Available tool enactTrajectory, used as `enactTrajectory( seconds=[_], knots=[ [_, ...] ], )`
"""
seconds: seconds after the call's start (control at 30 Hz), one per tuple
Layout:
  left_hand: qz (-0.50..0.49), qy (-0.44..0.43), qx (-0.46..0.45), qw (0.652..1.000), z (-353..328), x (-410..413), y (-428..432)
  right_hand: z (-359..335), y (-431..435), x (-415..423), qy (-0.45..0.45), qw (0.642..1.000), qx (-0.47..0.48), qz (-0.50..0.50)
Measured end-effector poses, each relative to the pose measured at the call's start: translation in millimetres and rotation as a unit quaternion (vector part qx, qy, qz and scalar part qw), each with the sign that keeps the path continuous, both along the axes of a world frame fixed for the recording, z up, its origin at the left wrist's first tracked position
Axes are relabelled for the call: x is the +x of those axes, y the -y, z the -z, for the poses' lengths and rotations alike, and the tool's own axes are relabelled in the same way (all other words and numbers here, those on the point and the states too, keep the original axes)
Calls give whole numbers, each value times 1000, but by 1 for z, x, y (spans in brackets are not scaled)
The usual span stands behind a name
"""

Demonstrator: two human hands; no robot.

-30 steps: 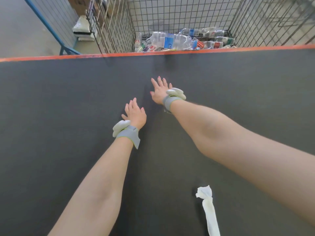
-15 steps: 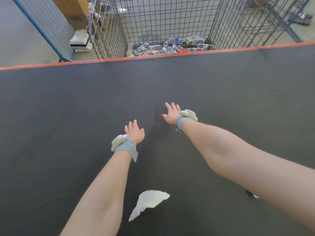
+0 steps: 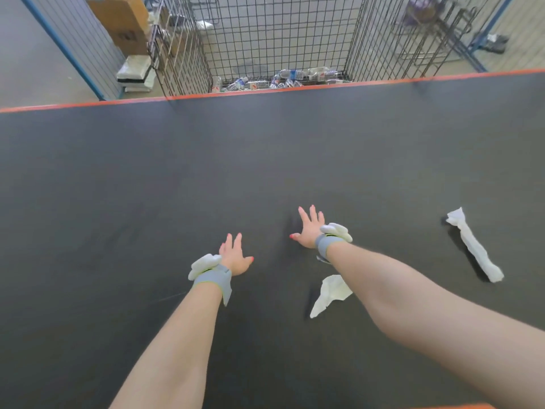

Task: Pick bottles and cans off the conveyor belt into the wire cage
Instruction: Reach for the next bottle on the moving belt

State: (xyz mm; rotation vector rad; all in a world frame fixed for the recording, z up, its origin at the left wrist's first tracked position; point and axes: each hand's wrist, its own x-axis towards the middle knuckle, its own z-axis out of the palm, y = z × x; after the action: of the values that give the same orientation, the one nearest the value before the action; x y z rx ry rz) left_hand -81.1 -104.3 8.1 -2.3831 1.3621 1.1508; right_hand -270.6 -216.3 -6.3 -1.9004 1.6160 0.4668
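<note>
Two hands over the conveyor belt (image 3: 147,187): left hand (image 3: 236,256), right hand (image 3: 309,230), fingers spread, empty. On the belt: crumpled tissue (image 3: 331,293), twisted tissue (image 3: 472,246). Beyond its far edge: wire cage (image 3: 280,33), bottles (image 3: 290,75) inside; cardboard box (image 3: 124,22) alongside.

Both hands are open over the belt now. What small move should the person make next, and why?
Probably no pick yet: best to wait with the left hand and right hand open. The conveyor belt in view carries no bottle or can, only a crumpled white scrap and a long twisted white scrap, which do not belong in the wire cage.
</note>
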Motion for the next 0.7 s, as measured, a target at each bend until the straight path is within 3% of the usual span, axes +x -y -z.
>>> enactTrajectory(
  seconds=[0.23,0.37,0.47,0.57,0.63,0.7],
  knots=[
    [-12,20,-72,997,-5,-5,-25,-10,-59,6,40,996,31,-70],
    [-18,36,-57,998,-3,-2,-48,-8,-83,0,36,995,46,-84],
    [11,40,6,999,5,-7,-75,4,-97,-21,-17,996,60,-68],
    [22,-28,54,998,11,-12,-89,4,-93,-43,-61,997,49,-21],
    [-19,-65,20,998,10,-15,-92,-3,-91,-47,-54,998,44,0],
    [-39,-46,-20,998,4,-15,-93,-11,-92,-41,-27,999,24,-14]
  ],
)
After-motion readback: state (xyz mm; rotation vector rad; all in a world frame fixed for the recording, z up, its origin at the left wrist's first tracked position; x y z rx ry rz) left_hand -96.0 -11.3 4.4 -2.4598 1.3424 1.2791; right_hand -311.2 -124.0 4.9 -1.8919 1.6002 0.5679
